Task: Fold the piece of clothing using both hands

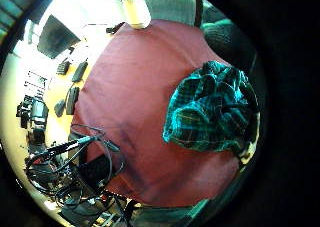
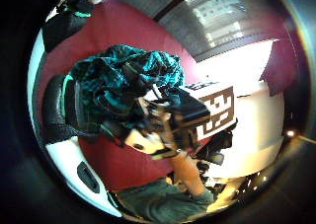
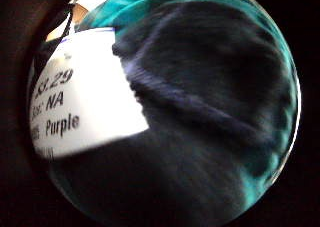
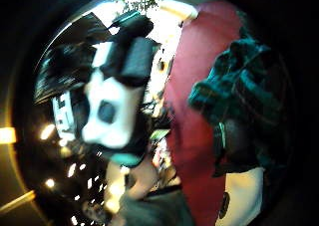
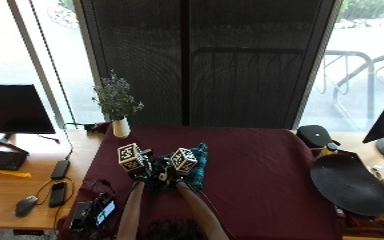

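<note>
Garment (image 5: 193, 165), a teal plaid bundle, lies crumpled on the maroon worktop (image 5: 265, 175); left hand (image 5: 137, 162) and right hand (image 5: 179, 167) sit on it, grip unclear. Spread it flat before folding.

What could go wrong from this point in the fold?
The plaid garment is bunched in a heap on the maroon tablecloth, not laid flat, so any fold may come out crooked. A white tag lies close against the right palm and might get trapped in the fold. Both hands, left and right, crowd one side of the garment, so it could drag.
</note>
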A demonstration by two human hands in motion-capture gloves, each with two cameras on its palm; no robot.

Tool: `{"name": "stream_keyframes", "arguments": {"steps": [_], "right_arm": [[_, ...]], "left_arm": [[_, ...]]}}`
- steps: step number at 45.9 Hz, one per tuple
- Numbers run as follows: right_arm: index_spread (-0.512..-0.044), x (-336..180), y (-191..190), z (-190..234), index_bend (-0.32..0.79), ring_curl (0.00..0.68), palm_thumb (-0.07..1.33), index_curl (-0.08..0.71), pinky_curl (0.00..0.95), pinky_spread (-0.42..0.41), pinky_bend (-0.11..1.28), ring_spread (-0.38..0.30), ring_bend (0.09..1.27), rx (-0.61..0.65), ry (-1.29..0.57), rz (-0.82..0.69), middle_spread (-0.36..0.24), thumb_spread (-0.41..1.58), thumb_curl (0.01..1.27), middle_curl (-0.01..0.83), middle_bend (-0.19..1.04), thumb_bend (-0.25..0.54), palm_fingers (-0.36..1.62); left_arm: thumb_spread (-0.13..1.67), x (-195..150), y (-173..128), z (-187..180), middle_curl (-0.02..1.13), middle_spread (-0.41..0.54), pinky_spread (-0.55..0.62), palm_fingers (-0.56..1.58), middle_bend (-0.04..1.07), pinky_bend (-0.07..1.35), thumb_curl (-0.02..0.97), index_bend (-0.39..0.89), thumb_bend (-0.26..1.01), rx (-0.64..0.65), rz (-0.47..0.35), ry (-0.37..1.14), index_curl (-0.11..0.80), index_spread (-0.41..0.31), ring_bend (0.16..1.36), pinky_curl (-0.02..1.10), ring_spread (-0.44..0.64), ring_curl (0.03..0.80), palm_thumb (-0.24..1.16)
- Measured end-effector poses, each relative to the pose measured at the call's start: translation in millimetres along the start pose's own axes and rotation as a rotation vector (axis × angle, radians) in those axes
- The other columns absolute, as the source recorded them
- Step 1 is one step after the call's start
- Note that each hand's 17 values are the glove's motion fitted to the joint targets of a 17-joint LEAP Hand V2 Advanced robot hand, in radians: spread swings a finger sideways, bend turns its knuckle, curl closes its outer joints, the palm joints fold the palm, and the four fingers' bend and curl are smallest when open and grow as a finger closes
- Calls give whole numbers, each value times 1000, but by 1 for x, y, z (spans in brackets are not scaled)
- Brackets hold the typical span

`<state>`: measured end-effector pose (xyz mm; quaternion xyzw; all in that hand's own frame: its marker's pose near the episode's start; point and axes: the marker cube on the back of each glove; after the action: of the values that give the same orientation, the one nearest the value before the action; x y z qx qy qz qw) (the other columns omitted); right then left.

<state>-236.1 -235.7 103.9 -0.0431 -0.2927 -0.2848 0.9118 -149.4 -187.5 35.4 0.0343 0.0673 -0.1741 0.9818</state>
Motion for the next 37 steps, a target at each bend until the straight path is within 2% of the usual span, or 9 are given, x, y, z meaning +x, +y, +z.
{"name": "stream_keyframes", "arguments": {"steps": [3, 6, 10, 15, 18, 21, 25, 29, 37], "right_arm": [[-271, 0, 8, -14, -66, 467, 987, 124, 419, -264, 942, -210, 785, -108, -83, 27, -140, 843, 589, 236, 115, -40, 609], [-267, 4, 15, -33, -17, 461, 915, 105, 405, -178, 885, -166, 780, -198, -94, 36, -116, 949, 559, 255, 178, -48, 478], [-284, 4, 31, -64, 79, 438, 822, 114, 379, -78, 803, -132, 724, -316, 24, 69, -103, 1070, 519, 284, 219, -43, 415], [-295, 3, 65, -114, 159, 390, 742, 156, 342, 31, 722, -66, 589, -474, 332, 324, -115, 1180, 480, 311, 255, -34, 396], [-298, 10, 76, -140, 151, 379, 719, 177, 333, 69, 697, -41, 551, -417, 561, 435, -112, 1224, 464, 319, 255, -23, 401], [-300, 17, 83, -164, 168, 354, 704, 200, 318, 117, 654, -8, 480, -306, 763, 478, -77, 1258, 450, 336, 279, -18, 392], [-297, 37, 89, -185, 166, 336, 692, 221, 313, 152, 635, 19, 421, -187, 917, 524, -61, 1288, 437, 344, 274, -13, 382], [-296, 63, 88, -195, 161, 330, 683, 237, 310, 179, 620, 34, 391, -19, 975, 544, -68, 1304, 427, 349, 259, -14, 380], [-293, 70, 100, -215, 156, 322, 678, 262, 307, 203, 593, 49, 351, 253, 969, 521, -97, 1312, 418, 355, 230, -12, 408]], "left_arm": [[1407, 6, 9, 6, 398, -132, 198, 663, 176, 202, 341, 150, 127, -72, 5, 39, 410, -173, 443, 372, -33, 362, 746], [1408, 10, 10, 5, 399, -133, 198, 660, 178, 203, 341, 144, 124, -70, 7, 41, 405, -166, 445, 376, -34, 363, 750], [1409, 17, 10, 5, 399, -133, 197, 659, 178, 203, 342, 147, 118, -65, 17, 35, 401, -164, 446, 379, -34, 364, 755], [1413, 35, 22, -6, 400, -133, 197, 659, 179, 201, 344, 149, 113, -109, 52, 2, 397, -163, 447, 383, -35, 365, 764], [1414, 47, 32, -16, 401, -133, 197, 658, 179, 201, 345, 150, 109, -131, 73, -25, 395, -162, 447, 386, -35, 366, 767], [1418, 60, 22, -6, 405, -134, 198, 642, 185, 207, 344, 141, 105, -74, 128, -23, 390, -159, 440, 390, -22, 365, 767], [1421, 81, 26, -9, 406, -126, 199, 633, 185, 214, 344, 138, 100, -37, 187, -24, 385, -156, 437, 394, -13, 363, 770], [1419, 100, 33, -14, 408, -124, 199, 631, 186, 217, 340, 141, 86, -38, 230, -9, 381, -155, 435, 397, -8, 363, 759], [1344, 116, 38, -9, 410, -112, 209, 610, 182, 229, 309, 135, -31, -53, 260, 30, 370, -146, 439, 406, 14, 365, 573]]}}
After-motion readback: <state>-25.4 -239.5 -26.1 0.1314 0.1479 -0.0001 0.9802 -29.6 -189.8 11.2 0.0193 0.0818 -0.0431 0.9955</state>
